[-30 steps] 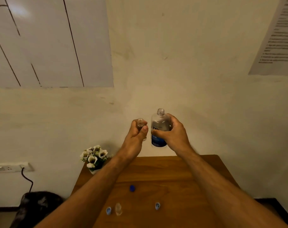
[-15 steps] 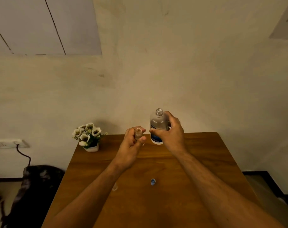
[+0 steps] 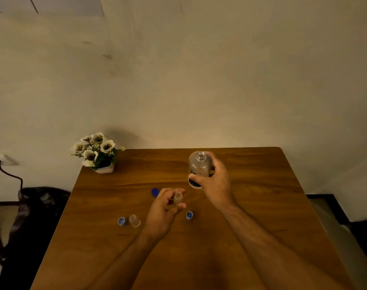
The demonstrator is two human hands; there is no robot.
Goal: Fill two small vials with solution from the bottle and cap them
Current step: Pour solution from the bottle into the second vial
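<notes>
Brown wooden table filling the lower frame, far edge against a pale wall. At 9 o'clock off the table's left side, a dark bag on the floor, with a wall socket and a black cable above it. At the table's 11 o'clock corner, white flowers in a small white pot.

Right hand at 1 o'clock from the table's middle, fingers and thumb curled round the clear bottle; neck open and uncapped, dark blue band at its base, upright or nearly so, base at the tabletop, contact not certain. Left hand near the middle, at 7 o'clock from the bottle, thumb and fingertips narrowly pinching a small vial, mouth open and upward; liquid level not readable.

Dark blue bottle cap lying at 10 o'clock of the left hand, just beside the fingers. Second vial standing uncapped at 8 o'clock of that hand, with one light blue vial cap just to its 9 o'clock, close but apart. Other light blue cap lying at 4 o'clock of the held vial, near the thumb.
</notes>
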